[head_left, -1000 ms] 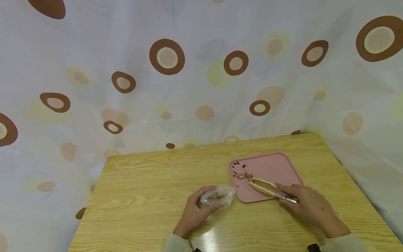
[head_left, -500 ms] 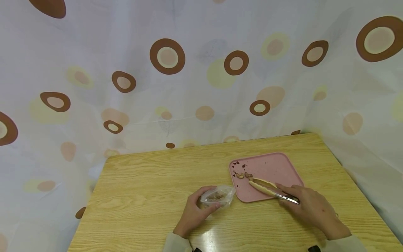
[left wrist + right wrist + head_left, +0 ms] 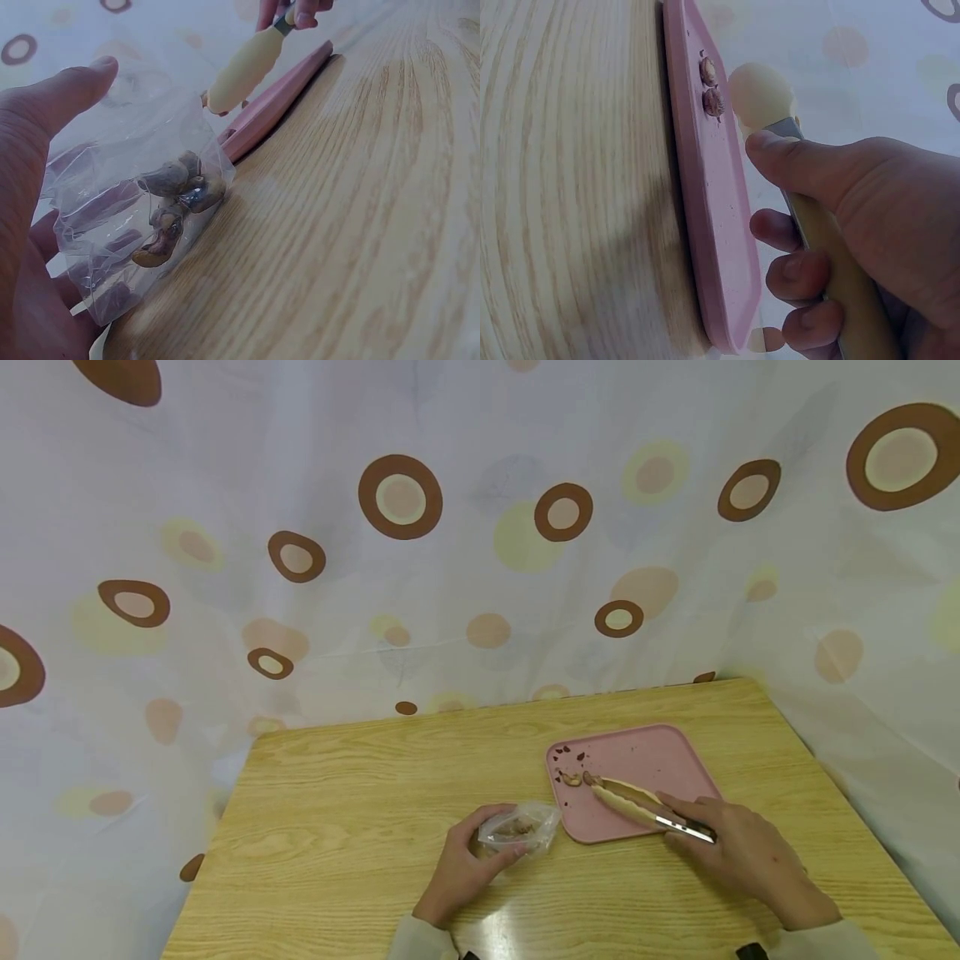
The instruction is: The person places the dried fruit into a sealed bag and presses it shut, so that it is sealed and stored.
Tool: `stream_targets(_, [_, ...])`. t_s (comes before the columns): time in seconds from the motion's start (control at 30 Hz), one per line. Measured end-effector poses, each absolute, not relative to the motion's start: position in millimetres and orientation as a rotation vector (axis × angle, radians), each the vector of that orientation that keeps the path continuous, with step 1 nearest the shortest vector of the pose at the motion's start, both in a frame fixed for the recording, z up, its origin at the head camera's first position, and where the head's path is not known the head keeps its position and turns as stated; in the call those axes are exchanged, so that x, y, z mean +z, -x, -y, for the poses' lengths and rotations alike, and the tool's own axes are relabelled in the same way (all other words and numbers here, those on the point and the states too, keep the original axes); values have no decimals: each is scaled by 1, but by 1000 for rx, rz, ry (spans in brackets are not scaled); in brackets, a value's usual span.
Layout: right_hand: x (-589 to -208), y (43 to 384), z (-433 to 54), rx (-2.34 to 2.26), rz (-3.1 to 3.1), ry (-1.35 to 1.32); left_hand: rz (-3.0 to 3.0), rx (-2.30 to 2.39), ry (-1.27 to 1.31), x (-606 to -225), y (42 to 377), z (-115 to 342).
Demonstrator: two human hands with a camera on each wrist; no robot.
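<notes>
My left hand [image 3: 465,864] holds a clear plastic bag [image 3: 543,828] between thumb and fingers, its mouth spread wide beside the tray. Several brown-skinned cashews [image 3: 165,180] lie inside the bag in the left wrist view. In my right hand [image 3: 738,852] I grip tongs [image 3: 624,810] with cream tips and a metal handle, reaching low over the pink tray [image 3: 652,756]. The tips are right at one cashew [image 3: 588,777]; I cannot tell whether they pinch it. A second cashew [image 3: 572,779] lies just left of it. The right wrist view shows both nuts on the tray.
Dark skin fragments [image 3: 581,757] are scattered in the tray's left corner. Tray and bag are on a wood-grain table [image 3: 360,802]. A patterned curtain [image 3: 465,527] hangs behind the table and along its right side.
The tongs' tips have edged slightly away from me, closer over the right-hand cashew, and the tongs have turned a little. The left hand and bag have stayed in place.
</notes>
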State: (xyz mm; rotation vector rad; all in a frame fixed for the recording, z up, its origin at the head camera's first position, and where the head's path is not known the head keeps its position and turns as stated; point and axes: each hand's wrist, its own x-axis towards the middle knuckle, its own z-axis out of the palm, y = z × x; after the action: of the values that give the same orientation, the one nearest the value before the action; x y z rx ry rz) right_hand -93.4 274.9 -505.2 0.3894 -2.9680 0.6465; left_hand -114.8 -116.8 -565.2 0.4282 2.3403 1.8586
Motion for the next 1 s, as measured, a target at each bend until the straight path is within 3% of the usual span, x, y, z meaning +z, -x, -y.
stream_targets(1.0, [-479, 89, -253, 741, 2764, -539, -2314, 1867, -436, -565, 115, 116])
